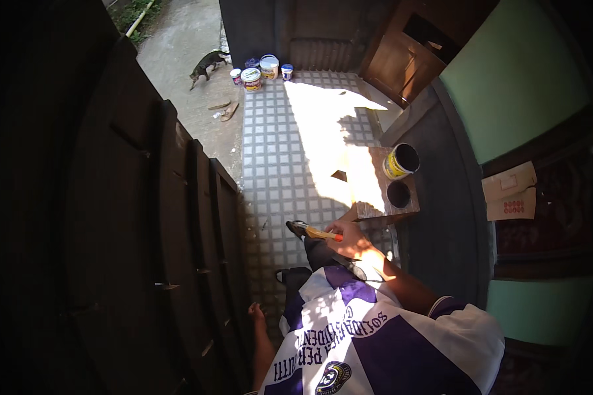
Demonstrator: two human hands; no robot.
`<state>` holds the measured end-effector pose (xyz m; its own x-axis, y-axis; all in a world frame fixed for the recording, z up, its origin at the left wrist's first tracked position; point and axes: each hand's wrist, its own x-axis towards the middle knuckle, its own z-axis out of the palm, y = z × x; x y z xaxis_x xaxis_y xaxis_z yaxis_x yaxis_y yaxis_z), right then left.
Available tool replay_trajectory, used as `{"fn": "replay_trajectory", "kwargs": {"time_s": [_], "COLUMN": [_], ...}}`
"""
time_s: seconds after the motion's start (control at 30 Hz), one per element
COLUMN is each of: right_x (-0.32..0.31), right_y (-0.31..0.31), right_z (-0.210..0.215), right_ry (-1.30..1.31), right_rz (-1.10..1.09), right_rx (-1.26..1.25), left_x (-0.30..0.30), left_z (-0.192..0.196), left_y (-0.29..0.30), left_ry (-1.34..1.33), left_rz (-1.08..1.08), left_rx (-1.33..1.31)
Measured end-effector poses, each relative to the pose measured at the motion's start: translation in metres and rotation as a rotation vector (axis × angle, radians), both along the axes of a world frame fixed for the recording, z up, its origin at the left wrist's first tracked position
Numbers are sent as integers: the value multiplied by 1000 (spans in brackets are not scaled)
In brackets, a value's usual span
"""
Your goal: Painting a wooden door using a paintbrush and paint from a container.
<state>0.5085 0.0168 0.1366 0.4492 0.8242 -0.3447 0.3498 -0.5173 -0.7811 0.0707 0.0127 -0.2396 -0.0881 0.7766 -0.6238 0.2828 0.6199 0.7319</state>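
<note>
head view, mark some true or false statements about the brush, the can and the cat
1. The right hand holds a brush. True.
2. The yellow can stands on the tiled floor. False: it stands on a small wooden stool beside its round dark lid.
3. A cat walks on the concrete at the far end. True.
4. The cat is sitting on the stool. False: it is far off, near a group of pots.
5. The left hand holds the can. False: it is low beside the dark slatted panel, far from the can.
</note>
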Motion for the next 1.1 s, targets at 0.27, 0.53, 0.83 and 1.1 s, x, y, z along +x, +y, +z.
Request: {"fn": "replay_trajectory", "kwargs": {"time_s": [0.27, 0.53, 0.83, 1.1], "right_x": [66, 159, 274, 322], "right_y": [-73, -121, -174, -208], "right_z": [-28, -67, -108, -107], "right_ry": [-59, -191, -96, -203], "right_rz": [-347, -567, -687, -901], "right_rx": [51, 160, -28, 176], "left_x": [78, 137, 286, 424], "left_z": [26, 48, 62, 57], "left_y": [51, 45, 62, 129], "left_ry": [-75, 148, 190, 198], "left_rz": [-52, -250, -350, -687], "left_rx": [-189, -139, -76, 147]}}
